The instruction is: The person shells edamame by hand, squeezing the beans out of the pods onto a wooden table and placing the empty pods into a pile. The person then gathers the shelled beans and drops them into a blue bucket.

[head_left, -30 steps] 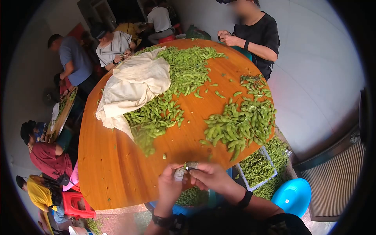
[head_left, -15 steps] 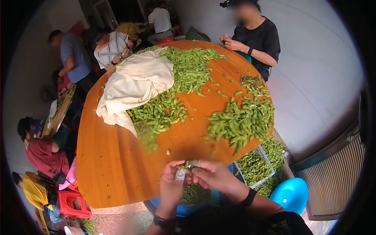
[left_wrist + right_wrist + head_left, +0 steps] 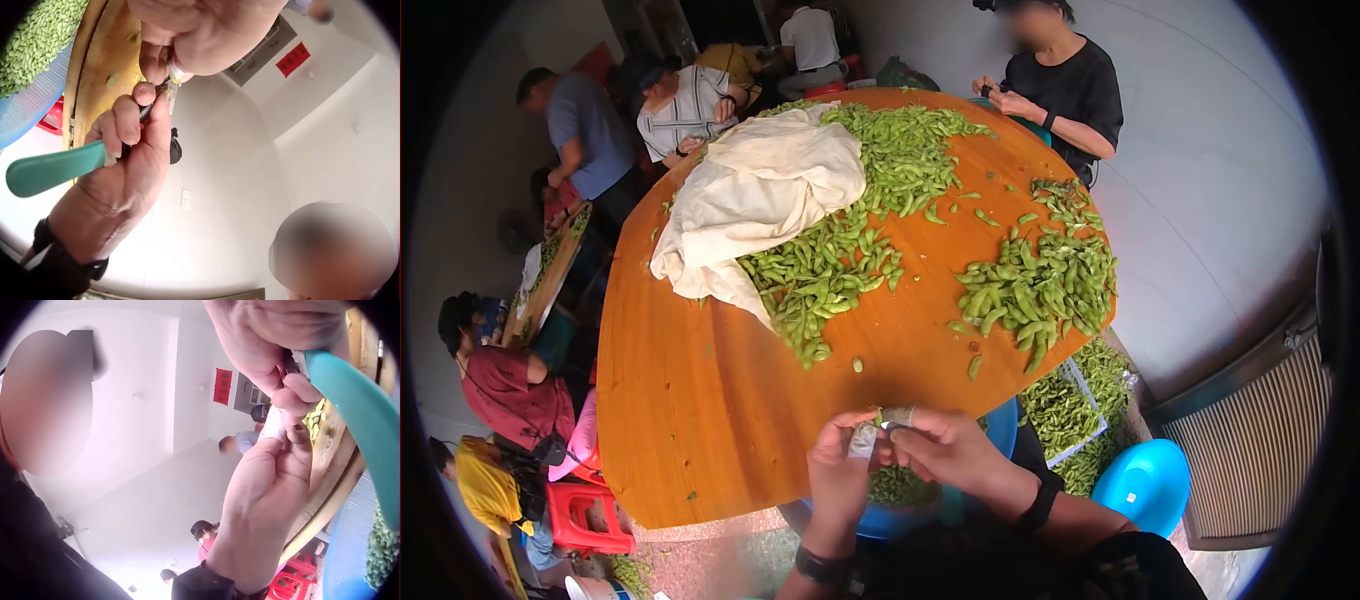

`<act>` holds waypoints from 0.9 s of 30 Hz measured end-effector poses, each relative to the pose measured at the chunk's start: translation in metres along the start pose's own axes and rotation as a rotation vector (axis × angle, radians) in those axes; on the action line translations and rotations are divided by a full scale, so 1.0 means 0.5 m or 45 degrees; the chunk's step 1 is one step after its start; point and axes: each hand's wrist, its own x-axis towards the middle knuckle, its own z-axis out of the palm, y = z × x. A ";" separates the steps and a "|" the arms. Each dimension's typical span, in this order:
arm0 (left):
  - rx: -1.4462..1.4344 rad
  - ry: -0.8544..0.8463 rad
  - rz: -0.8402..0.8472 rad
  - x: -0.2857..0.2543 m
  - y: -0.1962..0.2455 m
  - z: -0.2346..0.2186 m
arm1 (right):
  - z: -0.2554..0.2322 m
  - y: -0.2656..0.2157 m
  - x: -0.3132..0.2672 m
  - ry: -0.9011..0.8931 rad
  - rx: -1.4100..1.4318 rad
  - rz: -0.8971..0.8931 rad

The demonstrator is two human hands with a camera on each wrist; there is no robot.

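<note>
My left hand and right hand meet at the fingertips just past the near edge of the wooden table. Between the left thumb and fingers a green edamame pod is pinched, mostly covered by fingers. White tape wraps the left thumb. The right hand grips a tool with a curved teal handle, which sticks out behind the fist; its working end is largely hidden among the fingers. A greyish wrap covers a right finger. Below the hands, a blue basket holds shelled green beans.
Heaped edamame pods lie at the table's right, more beside a cream cloth on the wooden table. A white crate of pods and a blue basin stand on the right floor. Several people work around, one opposite in black.
The head view has shifted slightly, so the table's pods and cloth appear a little farther right and up. Both hands stay together with the pod and tool, fingers barely moving.
</note>
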 end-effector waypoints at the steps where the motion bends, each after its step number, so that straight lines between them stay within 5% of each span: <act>1: -0.009 -0.016 -0.006 0.002 0.002 -0.004 | 0.005 0.011 0.004 0.027 -0.004 -0.035; 8: -0.050 -0.045 -0.008 -0.001 0.004 -0.023 | 0.038 0.031 0.026 0.153 -0.199 -0.383; 10: 0.115 -0.019 0.056 -0.004 -0.002 -0.020 | 0.039 0.028 0.026 0.290 -0.775 -0.549; 12: 1.260 0.024 0.881 -0.001 -0.018 -0.036 | 0.041 0.021 0.021 0.299 -0.843 -0.598; 15: 1.299 0.027 0.828 -0.011 -0.005 -0.051 | 0.037 0.032 0.022 0.214 -1.033 -0.704; 21: 1.186 -0.038 0.776 -0.002 -0.026 -0.055 | 0.019 0.029 0.024 0.078 -0.393 -0.344; 23: 0.654 -0.072 0.290 0.001 -0.031 -0.048 | 0.012 0.030 0.029 0.069 -0.379 -0.338; 24: 0.663 -0.058 0.292 0.004 -0.023 -0.047 | 0.008 0.028 0.032 0.091 -0.383 -0.332; 27: -0.024 -0.119 -0.153 0.019 -0.008 -0.020 | -0.012 0.034 0.033 0.104 -0.428 -0.357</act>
